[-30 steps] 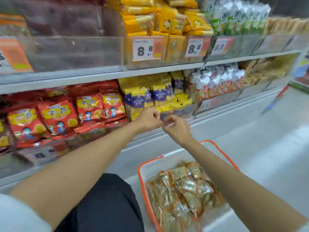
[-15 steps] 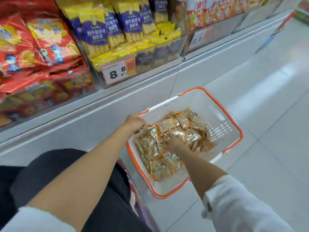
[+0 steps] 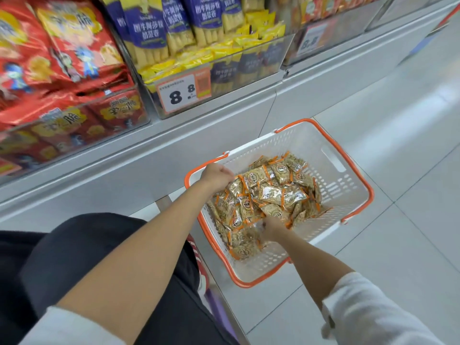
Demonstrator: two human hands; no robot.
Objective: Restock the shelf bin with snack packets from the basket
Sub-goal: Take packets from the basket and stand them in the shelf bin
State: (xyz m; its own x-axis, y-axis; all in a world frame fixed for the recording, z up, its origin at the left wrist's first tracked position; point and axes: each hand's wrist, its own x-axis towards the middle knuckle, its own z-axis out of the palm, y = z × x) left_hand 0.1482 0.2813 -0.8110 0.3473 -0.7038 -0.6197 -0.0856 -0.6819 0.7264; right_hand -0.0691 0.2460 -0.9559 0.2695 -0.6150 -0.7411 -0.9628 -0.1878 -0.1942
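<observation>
My right hand (image 3: 271, 229) digs into the packets (image 3: 273, 192) in the basket (image 3: 336, 180), fingers buried, so I cannot tell its grip. My left hand (image 3: 216, 176) curls at the far-left rim, contents unclear. The bin (image 3: 249, 68) lies up and ahead, nearer my left.

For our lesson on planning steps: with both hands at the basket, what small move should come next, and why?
Probably close the right hand on a few snack packets and lift them clear of the basket. Its fingers are down among the pile and blurred, so the grip looks unfinished.
</observation>
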